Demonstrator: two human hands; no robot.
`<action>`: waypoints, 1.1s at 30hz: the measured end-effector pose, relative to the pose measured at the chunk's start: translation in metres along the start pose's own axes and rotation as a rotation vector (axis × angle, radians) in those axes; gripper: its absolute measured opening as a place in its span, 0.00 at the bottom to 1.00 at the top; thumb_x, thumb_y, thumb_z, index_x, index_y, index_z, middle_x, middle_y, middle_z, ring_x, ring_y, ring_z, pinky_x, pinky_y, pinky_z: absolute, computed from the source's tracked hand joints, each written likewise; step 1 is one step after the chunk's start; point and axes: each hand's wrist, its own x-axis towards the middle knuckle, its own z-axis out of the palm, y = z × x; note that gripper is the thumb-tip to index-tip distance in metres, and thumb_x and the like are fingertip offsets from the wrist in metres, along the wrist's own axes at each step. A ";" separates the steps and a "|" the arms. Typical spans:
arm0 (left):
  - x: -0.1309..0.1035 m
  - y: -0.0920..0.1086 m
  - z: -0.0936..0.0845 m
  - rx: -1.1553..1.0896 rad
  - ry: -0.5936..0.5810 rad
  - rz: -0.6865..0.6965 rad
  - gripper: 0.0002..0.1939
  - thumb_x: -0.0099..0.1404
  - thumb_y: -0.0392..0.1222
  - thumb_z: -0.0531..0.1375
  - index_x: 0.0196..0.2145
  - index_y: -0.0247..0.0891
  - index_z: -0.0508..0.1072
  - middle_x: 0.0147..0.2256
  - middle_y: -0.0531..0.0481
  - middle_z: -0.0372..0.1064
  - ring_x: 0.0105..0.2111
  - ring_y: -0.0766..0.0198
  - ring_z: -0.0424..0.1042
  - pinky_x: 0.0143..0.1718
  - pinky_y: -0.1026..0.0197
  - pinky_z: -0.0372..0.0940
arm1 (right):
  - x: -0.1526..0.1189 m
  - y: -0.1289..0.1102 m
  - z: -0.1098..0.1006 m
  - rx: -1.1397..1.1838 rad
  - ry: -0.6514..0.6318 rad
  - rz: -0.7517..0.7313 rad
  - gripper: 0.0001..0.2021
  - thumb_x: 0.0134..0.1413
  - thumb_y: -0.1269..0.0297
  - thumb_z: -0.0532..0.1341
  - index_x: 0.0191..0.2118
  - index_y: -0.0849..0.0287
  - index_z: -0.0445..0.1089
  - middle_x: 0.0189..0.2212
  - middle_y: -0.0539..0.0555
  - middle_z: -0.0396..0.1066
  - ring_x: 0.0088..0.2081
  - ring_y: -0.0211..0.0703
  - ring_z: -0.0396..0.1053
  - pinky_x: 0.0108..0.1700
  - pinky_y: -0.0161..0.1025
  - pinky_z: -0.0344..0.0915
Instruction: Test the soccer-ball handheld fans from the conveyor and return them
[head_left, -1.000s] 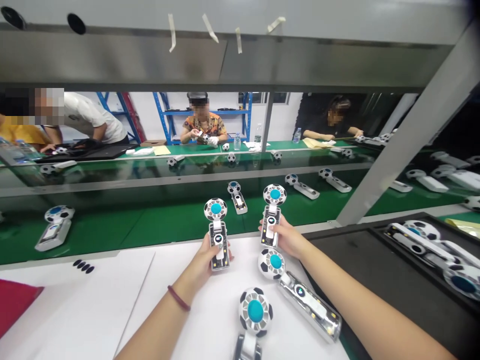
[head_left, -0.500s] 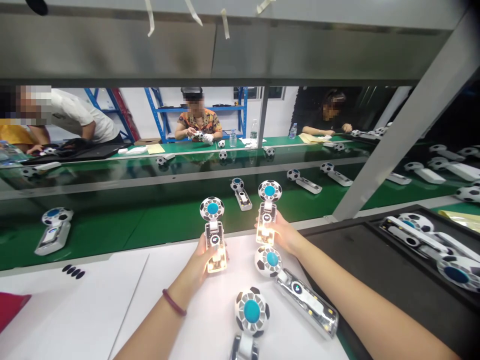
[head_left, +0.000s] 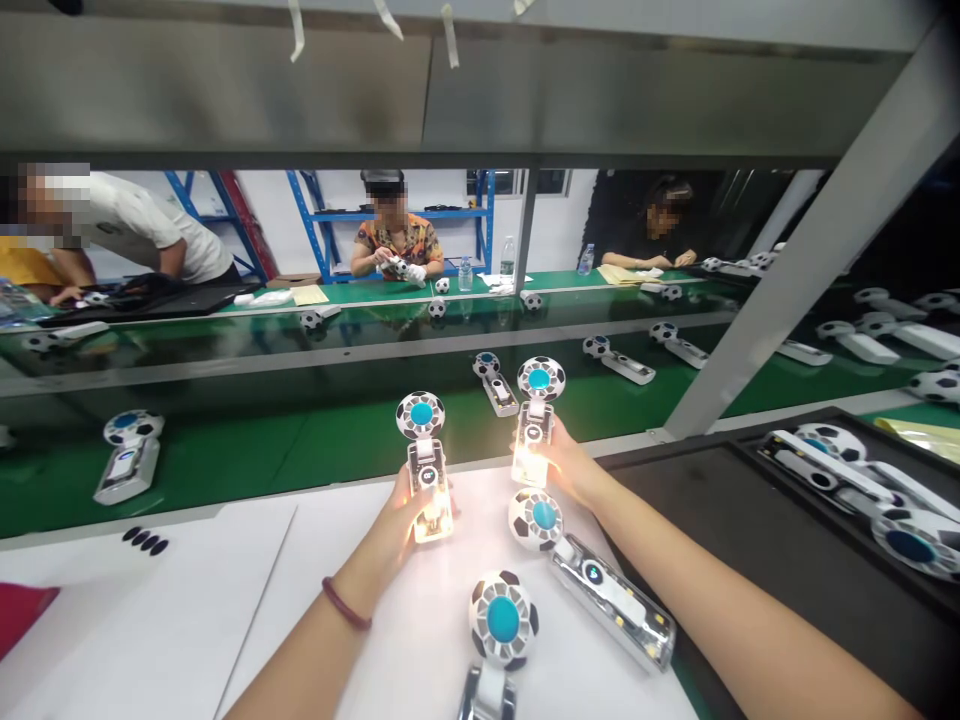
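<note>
My left hand (head_left: 403,512) is wrapped round the clear body of a lit device (head_left: 421,413), whose football-patterned round head has a blue centre. Another lit device (head_left: 541,379) of the same kind stands upright in my right hand (head_left: 568,462), fingers closed on its body. Both bodies glow at the lower end. Below my right hand, an unlit device (head_left: 613,601) lies aslant on the white sheet (head_left: 420,640). One more device (head_left: 502,619) lies nearer me, its lower end cut off by the frame edge.
Similar devices lie on the green conveyor (head_left: 330,430) beyond the sheet. A black tray (head_left: 690,520) at the right borders a tray of devices. Four-part black ovals (head_left: 146,541) lie left. A slanted grey post (head_left: 780,260) stands right. People sit across the line.
Devices on the near green belt have shifted right, while those on the far strip have moved slightly left. The glow from both held devices looks brighter. My hands have barely moved.
</note>
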 end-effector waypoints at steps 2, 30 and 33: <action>0.000 0.000 0.000 -0.007 0.005 0.014 0.24 0.53 0.44 0.62 0.45 0.41 0.56 0.36 0.49 0.64 0.31 0.61 0.69 0.37 0.52 0.66 | 0.001 0.001 -0.001 -0.021 0.002 -0.001 0.28 0.36 0.68 0.66 0.45 0.51 0.54 0.35 0.49 0.66 0.37 0.44 0.68 0.38 0.43 0.64; 0.003 -0.003 -0.005 -0.041 0.036 0.005 0.30 0.47 0.39 0.64 0.46 0.40 0.55 0.35 0.48 0.66 0.30 0.59 0.70 0.38 0.50 0.66 | -0.003 -0.001 0.001 -0.047 -0.008 0.023 0.29 0.33 0.71 0.66 0.44 0.51 0.54 0.35 0.49 0.67 0.39 0.44 0.68 0.36 0.40 0.65; 0.003 -0.003 -0.005 -0.041 0.049 0.013 0.27 0.47 0.38 0.63 0.44 0.40 0.56 0.34 0.48 0.66 0.30 0.59 0.70 0.36 0.51 0.66 | -0.003 -0.002 0.002 -0.029 -0.017 0.024 0.29 0.32 0.71 0.66 0.43 0.51 0.54 0.34 0.49 0.67 0.37 0.44 0.68 0.37 0.41 0.64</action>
